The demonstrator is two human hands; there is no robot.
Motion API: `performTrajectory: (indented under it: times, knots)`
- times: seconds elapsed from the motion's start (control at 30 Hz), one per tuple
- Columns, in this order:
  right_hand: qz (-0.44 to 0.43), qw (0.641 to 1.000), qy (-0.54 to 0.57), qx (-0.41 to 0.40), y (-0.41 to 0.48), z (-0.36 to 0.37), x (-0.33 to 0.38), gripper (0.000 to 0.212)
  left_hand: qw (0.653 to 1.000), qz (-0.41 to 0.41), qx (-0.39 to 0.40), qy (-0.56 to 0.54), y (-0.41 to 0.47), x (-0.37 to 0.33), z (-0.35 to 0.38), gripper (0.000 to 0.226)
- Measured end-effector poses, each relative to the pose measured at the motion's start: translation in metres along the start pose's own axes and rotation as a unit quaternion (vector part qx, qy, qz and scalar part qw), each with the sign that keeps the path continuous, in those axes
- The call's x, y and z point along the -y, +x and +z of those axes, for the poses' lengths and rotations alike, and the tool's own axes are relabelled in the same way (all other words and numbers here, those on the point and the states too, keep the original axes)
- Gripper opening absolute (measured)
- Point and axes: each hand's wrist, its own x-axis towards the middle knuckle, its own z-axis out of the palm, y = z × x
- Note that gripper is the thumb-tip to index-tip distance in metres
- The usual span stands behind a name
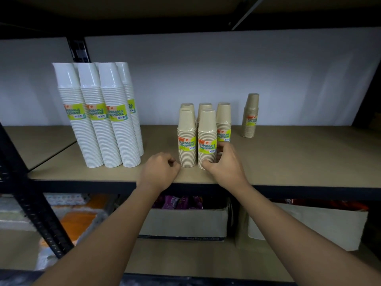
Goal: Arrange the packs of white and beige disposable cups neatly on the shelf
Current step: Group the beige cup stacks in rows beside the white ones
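Observation:
Several tall packs of white cups (107,124) stand upright in a tight group on the left of the shelf (288,157). A cluster of several short beige cup packs (203,133) stands at the middle front. One more beige pack (250,116) stands alone further right and back. My right hand (223,162) curls around the base of the front right beige pack (207,139), thumb at its front and fingers at its right side. My left hand (160,171) rests on the shelf just left of the front left beige pack (187,139), fingers curled and holding nothing.
A black steel upright (31,195) crosses the left foreground. The lower shelf holds cardboard boxes (185,221) with purple packets, and orange and patterned packs at the left. A white back panel (226,79) closes the shelf behind the cups.

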Motion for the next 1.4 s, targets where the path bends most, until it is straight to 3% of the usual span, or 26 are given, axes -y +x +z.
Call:
performTrajectory:
  times: [0.7,0.97,1.1,1.27,1.4]
  knots:
    - [0.006,1.000,0.005,0.007,0.007,0.003,-0.003,0.056,1.000,-0.008,0.024,0.008,-0.001,-0.001,-0.003,0.022]
    - [0.030,0.999,0.032,-0.024,0.004,-0.017,-0.010,0.055,0.999,0.029,0.014,0.005,-0.015,-0.009,-0.011,0.019]
    - [0.040,0.997,0.036,-0.056,0.007,-0.043,-0.024,0.045,0.996,0.090,-0.023,-0.001,-0.039,-0.038,-0.013,0.016]
    - [0.060,0.992,0.026,-0.106,0.017,-0.087,-0.042,0.041,0.987,0.150,0.000,-0.065,-0.047,-0.109,0.008,0.019]
    - [0.079,0.992,0.023,-0.097,0.027,-0.123,-0.057,0.047,0.982,0.160,0.037,-0.095,-0.034,-0.157,0.033,0.022]
